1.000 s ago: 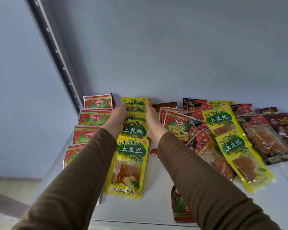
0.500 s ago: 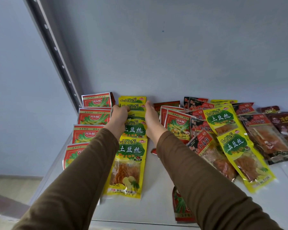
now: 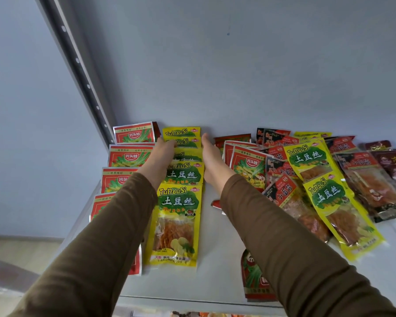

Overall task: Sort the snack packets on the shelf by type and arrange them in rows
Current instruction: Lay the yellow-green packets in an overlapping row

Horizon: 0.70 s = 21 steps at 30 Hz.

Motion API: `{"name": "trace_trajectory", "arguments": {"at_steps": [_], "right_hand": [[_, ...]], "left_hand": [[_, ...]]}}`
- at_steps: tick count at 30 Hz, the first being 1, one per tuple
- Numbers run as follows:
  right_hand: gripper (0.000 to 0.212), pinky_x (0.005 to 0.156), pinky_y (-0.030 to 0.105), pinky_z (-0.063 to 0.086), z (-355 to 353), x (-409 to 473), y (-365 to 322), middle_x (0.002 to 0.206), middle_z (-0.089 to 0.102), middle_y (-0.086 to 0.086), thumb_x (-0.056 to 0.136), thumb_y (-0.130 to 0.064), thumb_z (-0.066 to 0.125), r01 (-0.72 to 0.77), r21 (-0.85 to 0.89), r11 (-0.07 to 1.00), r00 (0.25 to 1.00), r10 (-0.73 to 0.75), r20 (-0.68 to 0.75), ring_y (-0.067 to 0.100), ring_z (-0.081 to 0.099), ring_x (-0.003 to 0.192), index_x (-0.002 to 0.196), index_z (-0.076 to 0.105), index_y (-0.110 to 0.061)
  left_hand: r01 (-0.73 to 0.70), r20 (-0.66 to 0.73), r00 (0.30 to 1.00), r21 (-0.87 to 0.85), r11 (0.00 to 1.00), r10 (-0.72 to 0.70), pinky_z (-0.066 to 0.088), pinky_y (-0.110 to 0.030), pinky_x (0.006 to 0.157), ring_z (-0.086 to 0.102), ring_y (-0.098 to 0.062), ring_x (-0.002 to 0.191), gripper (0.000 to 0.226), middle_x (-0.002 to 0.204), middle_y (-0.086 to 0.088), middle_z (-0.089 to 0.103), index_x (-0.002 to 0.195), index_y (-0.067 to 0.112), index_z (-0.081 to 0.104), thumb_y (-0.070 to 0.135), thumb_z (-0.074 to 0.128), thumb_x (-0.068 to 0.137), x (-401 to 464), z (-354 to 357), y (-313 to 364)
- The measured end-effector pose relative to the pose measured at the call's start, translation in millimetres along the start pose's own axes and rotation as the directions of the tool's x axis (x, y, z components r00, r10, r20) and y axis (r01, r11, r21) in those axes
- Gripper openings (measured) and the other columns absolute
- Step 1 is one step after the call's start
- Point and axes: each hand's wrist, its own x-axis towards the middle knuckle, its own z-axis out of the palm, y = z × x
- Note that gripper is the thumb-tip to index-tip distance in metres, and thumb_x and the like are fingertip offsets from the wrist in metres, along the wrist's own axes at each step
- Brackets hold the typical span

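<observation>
A row of several overlapping yellow potato-strip packets [image 3: 184,173] runs from the back wall toward the front of the white shelf [image 3: 215,259]. My left hand [image 3: 159,156] lies along the row's left side, its fingertips touching the second packet from the back. The straight fingers of my right hand [image 3: 209,156] press edge-on against the row's right side. To the left lies a row of red packets [image 3: 129,156]. On the right is a mixed pile [image 3: 281,186] of red, black and brown packets with two more yellow packets [image 3: 329,197].
One red packet [image 3: 254,280] lies at the shelf's front edge under my right forearm. A perforated metal upright [image 3: 82,72] rises at the shelf's left side. The blue-grey back wall [image 3: 238,76] stands right behind the rows. Brown packets [image 3: 393,165] lie at the far right.
Both hands stay on either side of the yellow row. My left fingertips have crept slightly further onto the back packets; the row looks a little straighter.
</observation>
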Motion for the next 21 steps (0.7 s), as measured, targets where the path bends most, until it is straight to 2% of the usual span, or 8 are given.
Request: {"name": "trace_trajectory", "arguments": {"at_steps": [1,3,6,9,11,13,16,21], "right_hand": [[0.075,0.109,0.055,0.046,-1.9,-1.5,-1.6,0.148,0.055,0.012,0.099,-0.070,0.035,-0.004,0.002,1.000,1.000,0.004,0.013,0.034,0.058,0.130,0.152,0.044,-0.018],[0.074,0.089,0.044,0.060,-8.0,-7.2,-5.8,0.136,0.063,0.014,0.099,-0.069,0.037,-0.003,-0.009,1.000,1.000,0.003,-0.009,0.030,0.067,0.115,0.152,0.043,-0.018],[0.069,0.065,0.022,0.048,-18.9,-24.0,-5.3,0.122,0.060,-0.012,0.103,-0.061,0.039,0.026,0.008,1.000,1.000,-0.026,-0.014,0.003,0.062,0.100,0.155,0.034,-0.015],[0.042,0.048,0.013,0.051,-23.2,-48.7,7.3,0.086,0.069,-0.026,0.106,-0.055,0.039,0.075,-0.028,0.997,0.993,-0.073,0.093,-0.007,0.069,0.064,0.135,0.051,-0.027],[0.052,0.079,0.018,0.058,-25.8,-56.3,23.8,0.115,0.067,-0.027,0.103,-0.060,0.042,0.071,-0.044,0.997,0.990,-0.065,0.124,-0.013,0.067,0.096,0.147,0.046,-0.032],[0.062,0.116,0.037,0.033,-27.4,-61.0,38.4,0.156,0.043,-0.016,0.100,-0.065,0.042,0.073,-0.062,0.995,0.992,-0.067,0.103,0.006,0.040,0.143,0.156,0.035,-0.038],[0.062,0.121,0.042,0.022,-26.2,-64.7,51.0,0.164,0.033,-0.009,0.102,-0.062,0.042,0.057,-0.076,0.995,0.997,-0.053,0.058,0.017,0.029,0.151,0.158,0.031,-0.037],[0.064,0.119,0.055,0.032,-14.8,-67.0,54.9,0.157,0.046,-0.003,0.095,-0.070,0.043,0.054,-0.076,0.996,0.997,-0.049,0.062,0.026,0.046,0.142,0.151,0.044,-0.040]], "left_hand": [[-0.009,0.009,1.000,0.022,1.000,0.009,0.058,-0.030,0.054,0.065,-0.025,0.086,0.031,0.108,-0.011,0.061,0.135,0.010,0.049,0.021,0.046,0.106,-4.3,-3.2,3.0],[-0.049,0.019,0.999,0.066,0.997,0.048,0.061,-0.043,0.083,0.067,-0.035,0.105,0.022,0.119,-0.015,0.061,0.125,0.011,0.055,0.021,0.046,0.107,-13.5,-10.1,8.1],[-0.153,0.103,0.985,0.129,0.980,0.140,0.038,-0.039,0.110,0.042,-0.031,0.145,0.043,0.150,-0.008,0.050,0.150,0.012,0.045,0.019,0.046,0.108,-34.8,-19.6,8.2],[-0.367,0.200,0.928,0.364,0.856,0.313,0.040,-0.020,0.097,0.051,-0.019,0.136,0.052,0.168,-0.001,0.029,0.160,0.023,0.033,0.025,0.046,0.109,-67.2,-29.2,-5.9],[-0.453,0.261,0.891,0.480,0.751,0.370,0.041,-0.027,0.109,0.047,-0.020,0.140,0.061,0.170,0.002,0.022,0.163,0.029,0.021,0.037,0.046,0.108,-89.5,-33.0,-30.0],[-0.502,0.337,0.859,0.704,0.502,0.386,0.010,-0.037,0.125,0.005,-0.022,0.159,0.069,0.173,0.001,0.003,0.165,0.032,0.008,0.050,0.040,0.107,-104.7,-32.5,-62.0],[-0.481,0.392,0.855,0.844,0.236,0.340,-0.007,-0.041,0.126,-0.024,-0.020,0.155,0.072,0.170,0.000,-0.018,0.163,0.036,-0.008,0.063,0.024,0.104,-112.8,-26.3,-95.8],[-0.421,0.339,0.864,0.892,0.165,0.372,-0.006,-0.045,0.128,-0.022,-0.024,0.156,0.073,0.170,-0.002,-0.019,0.161,0.036,-0.015,0.069,0.010,0.101,-107.9,-18.3,-110.0]]}}
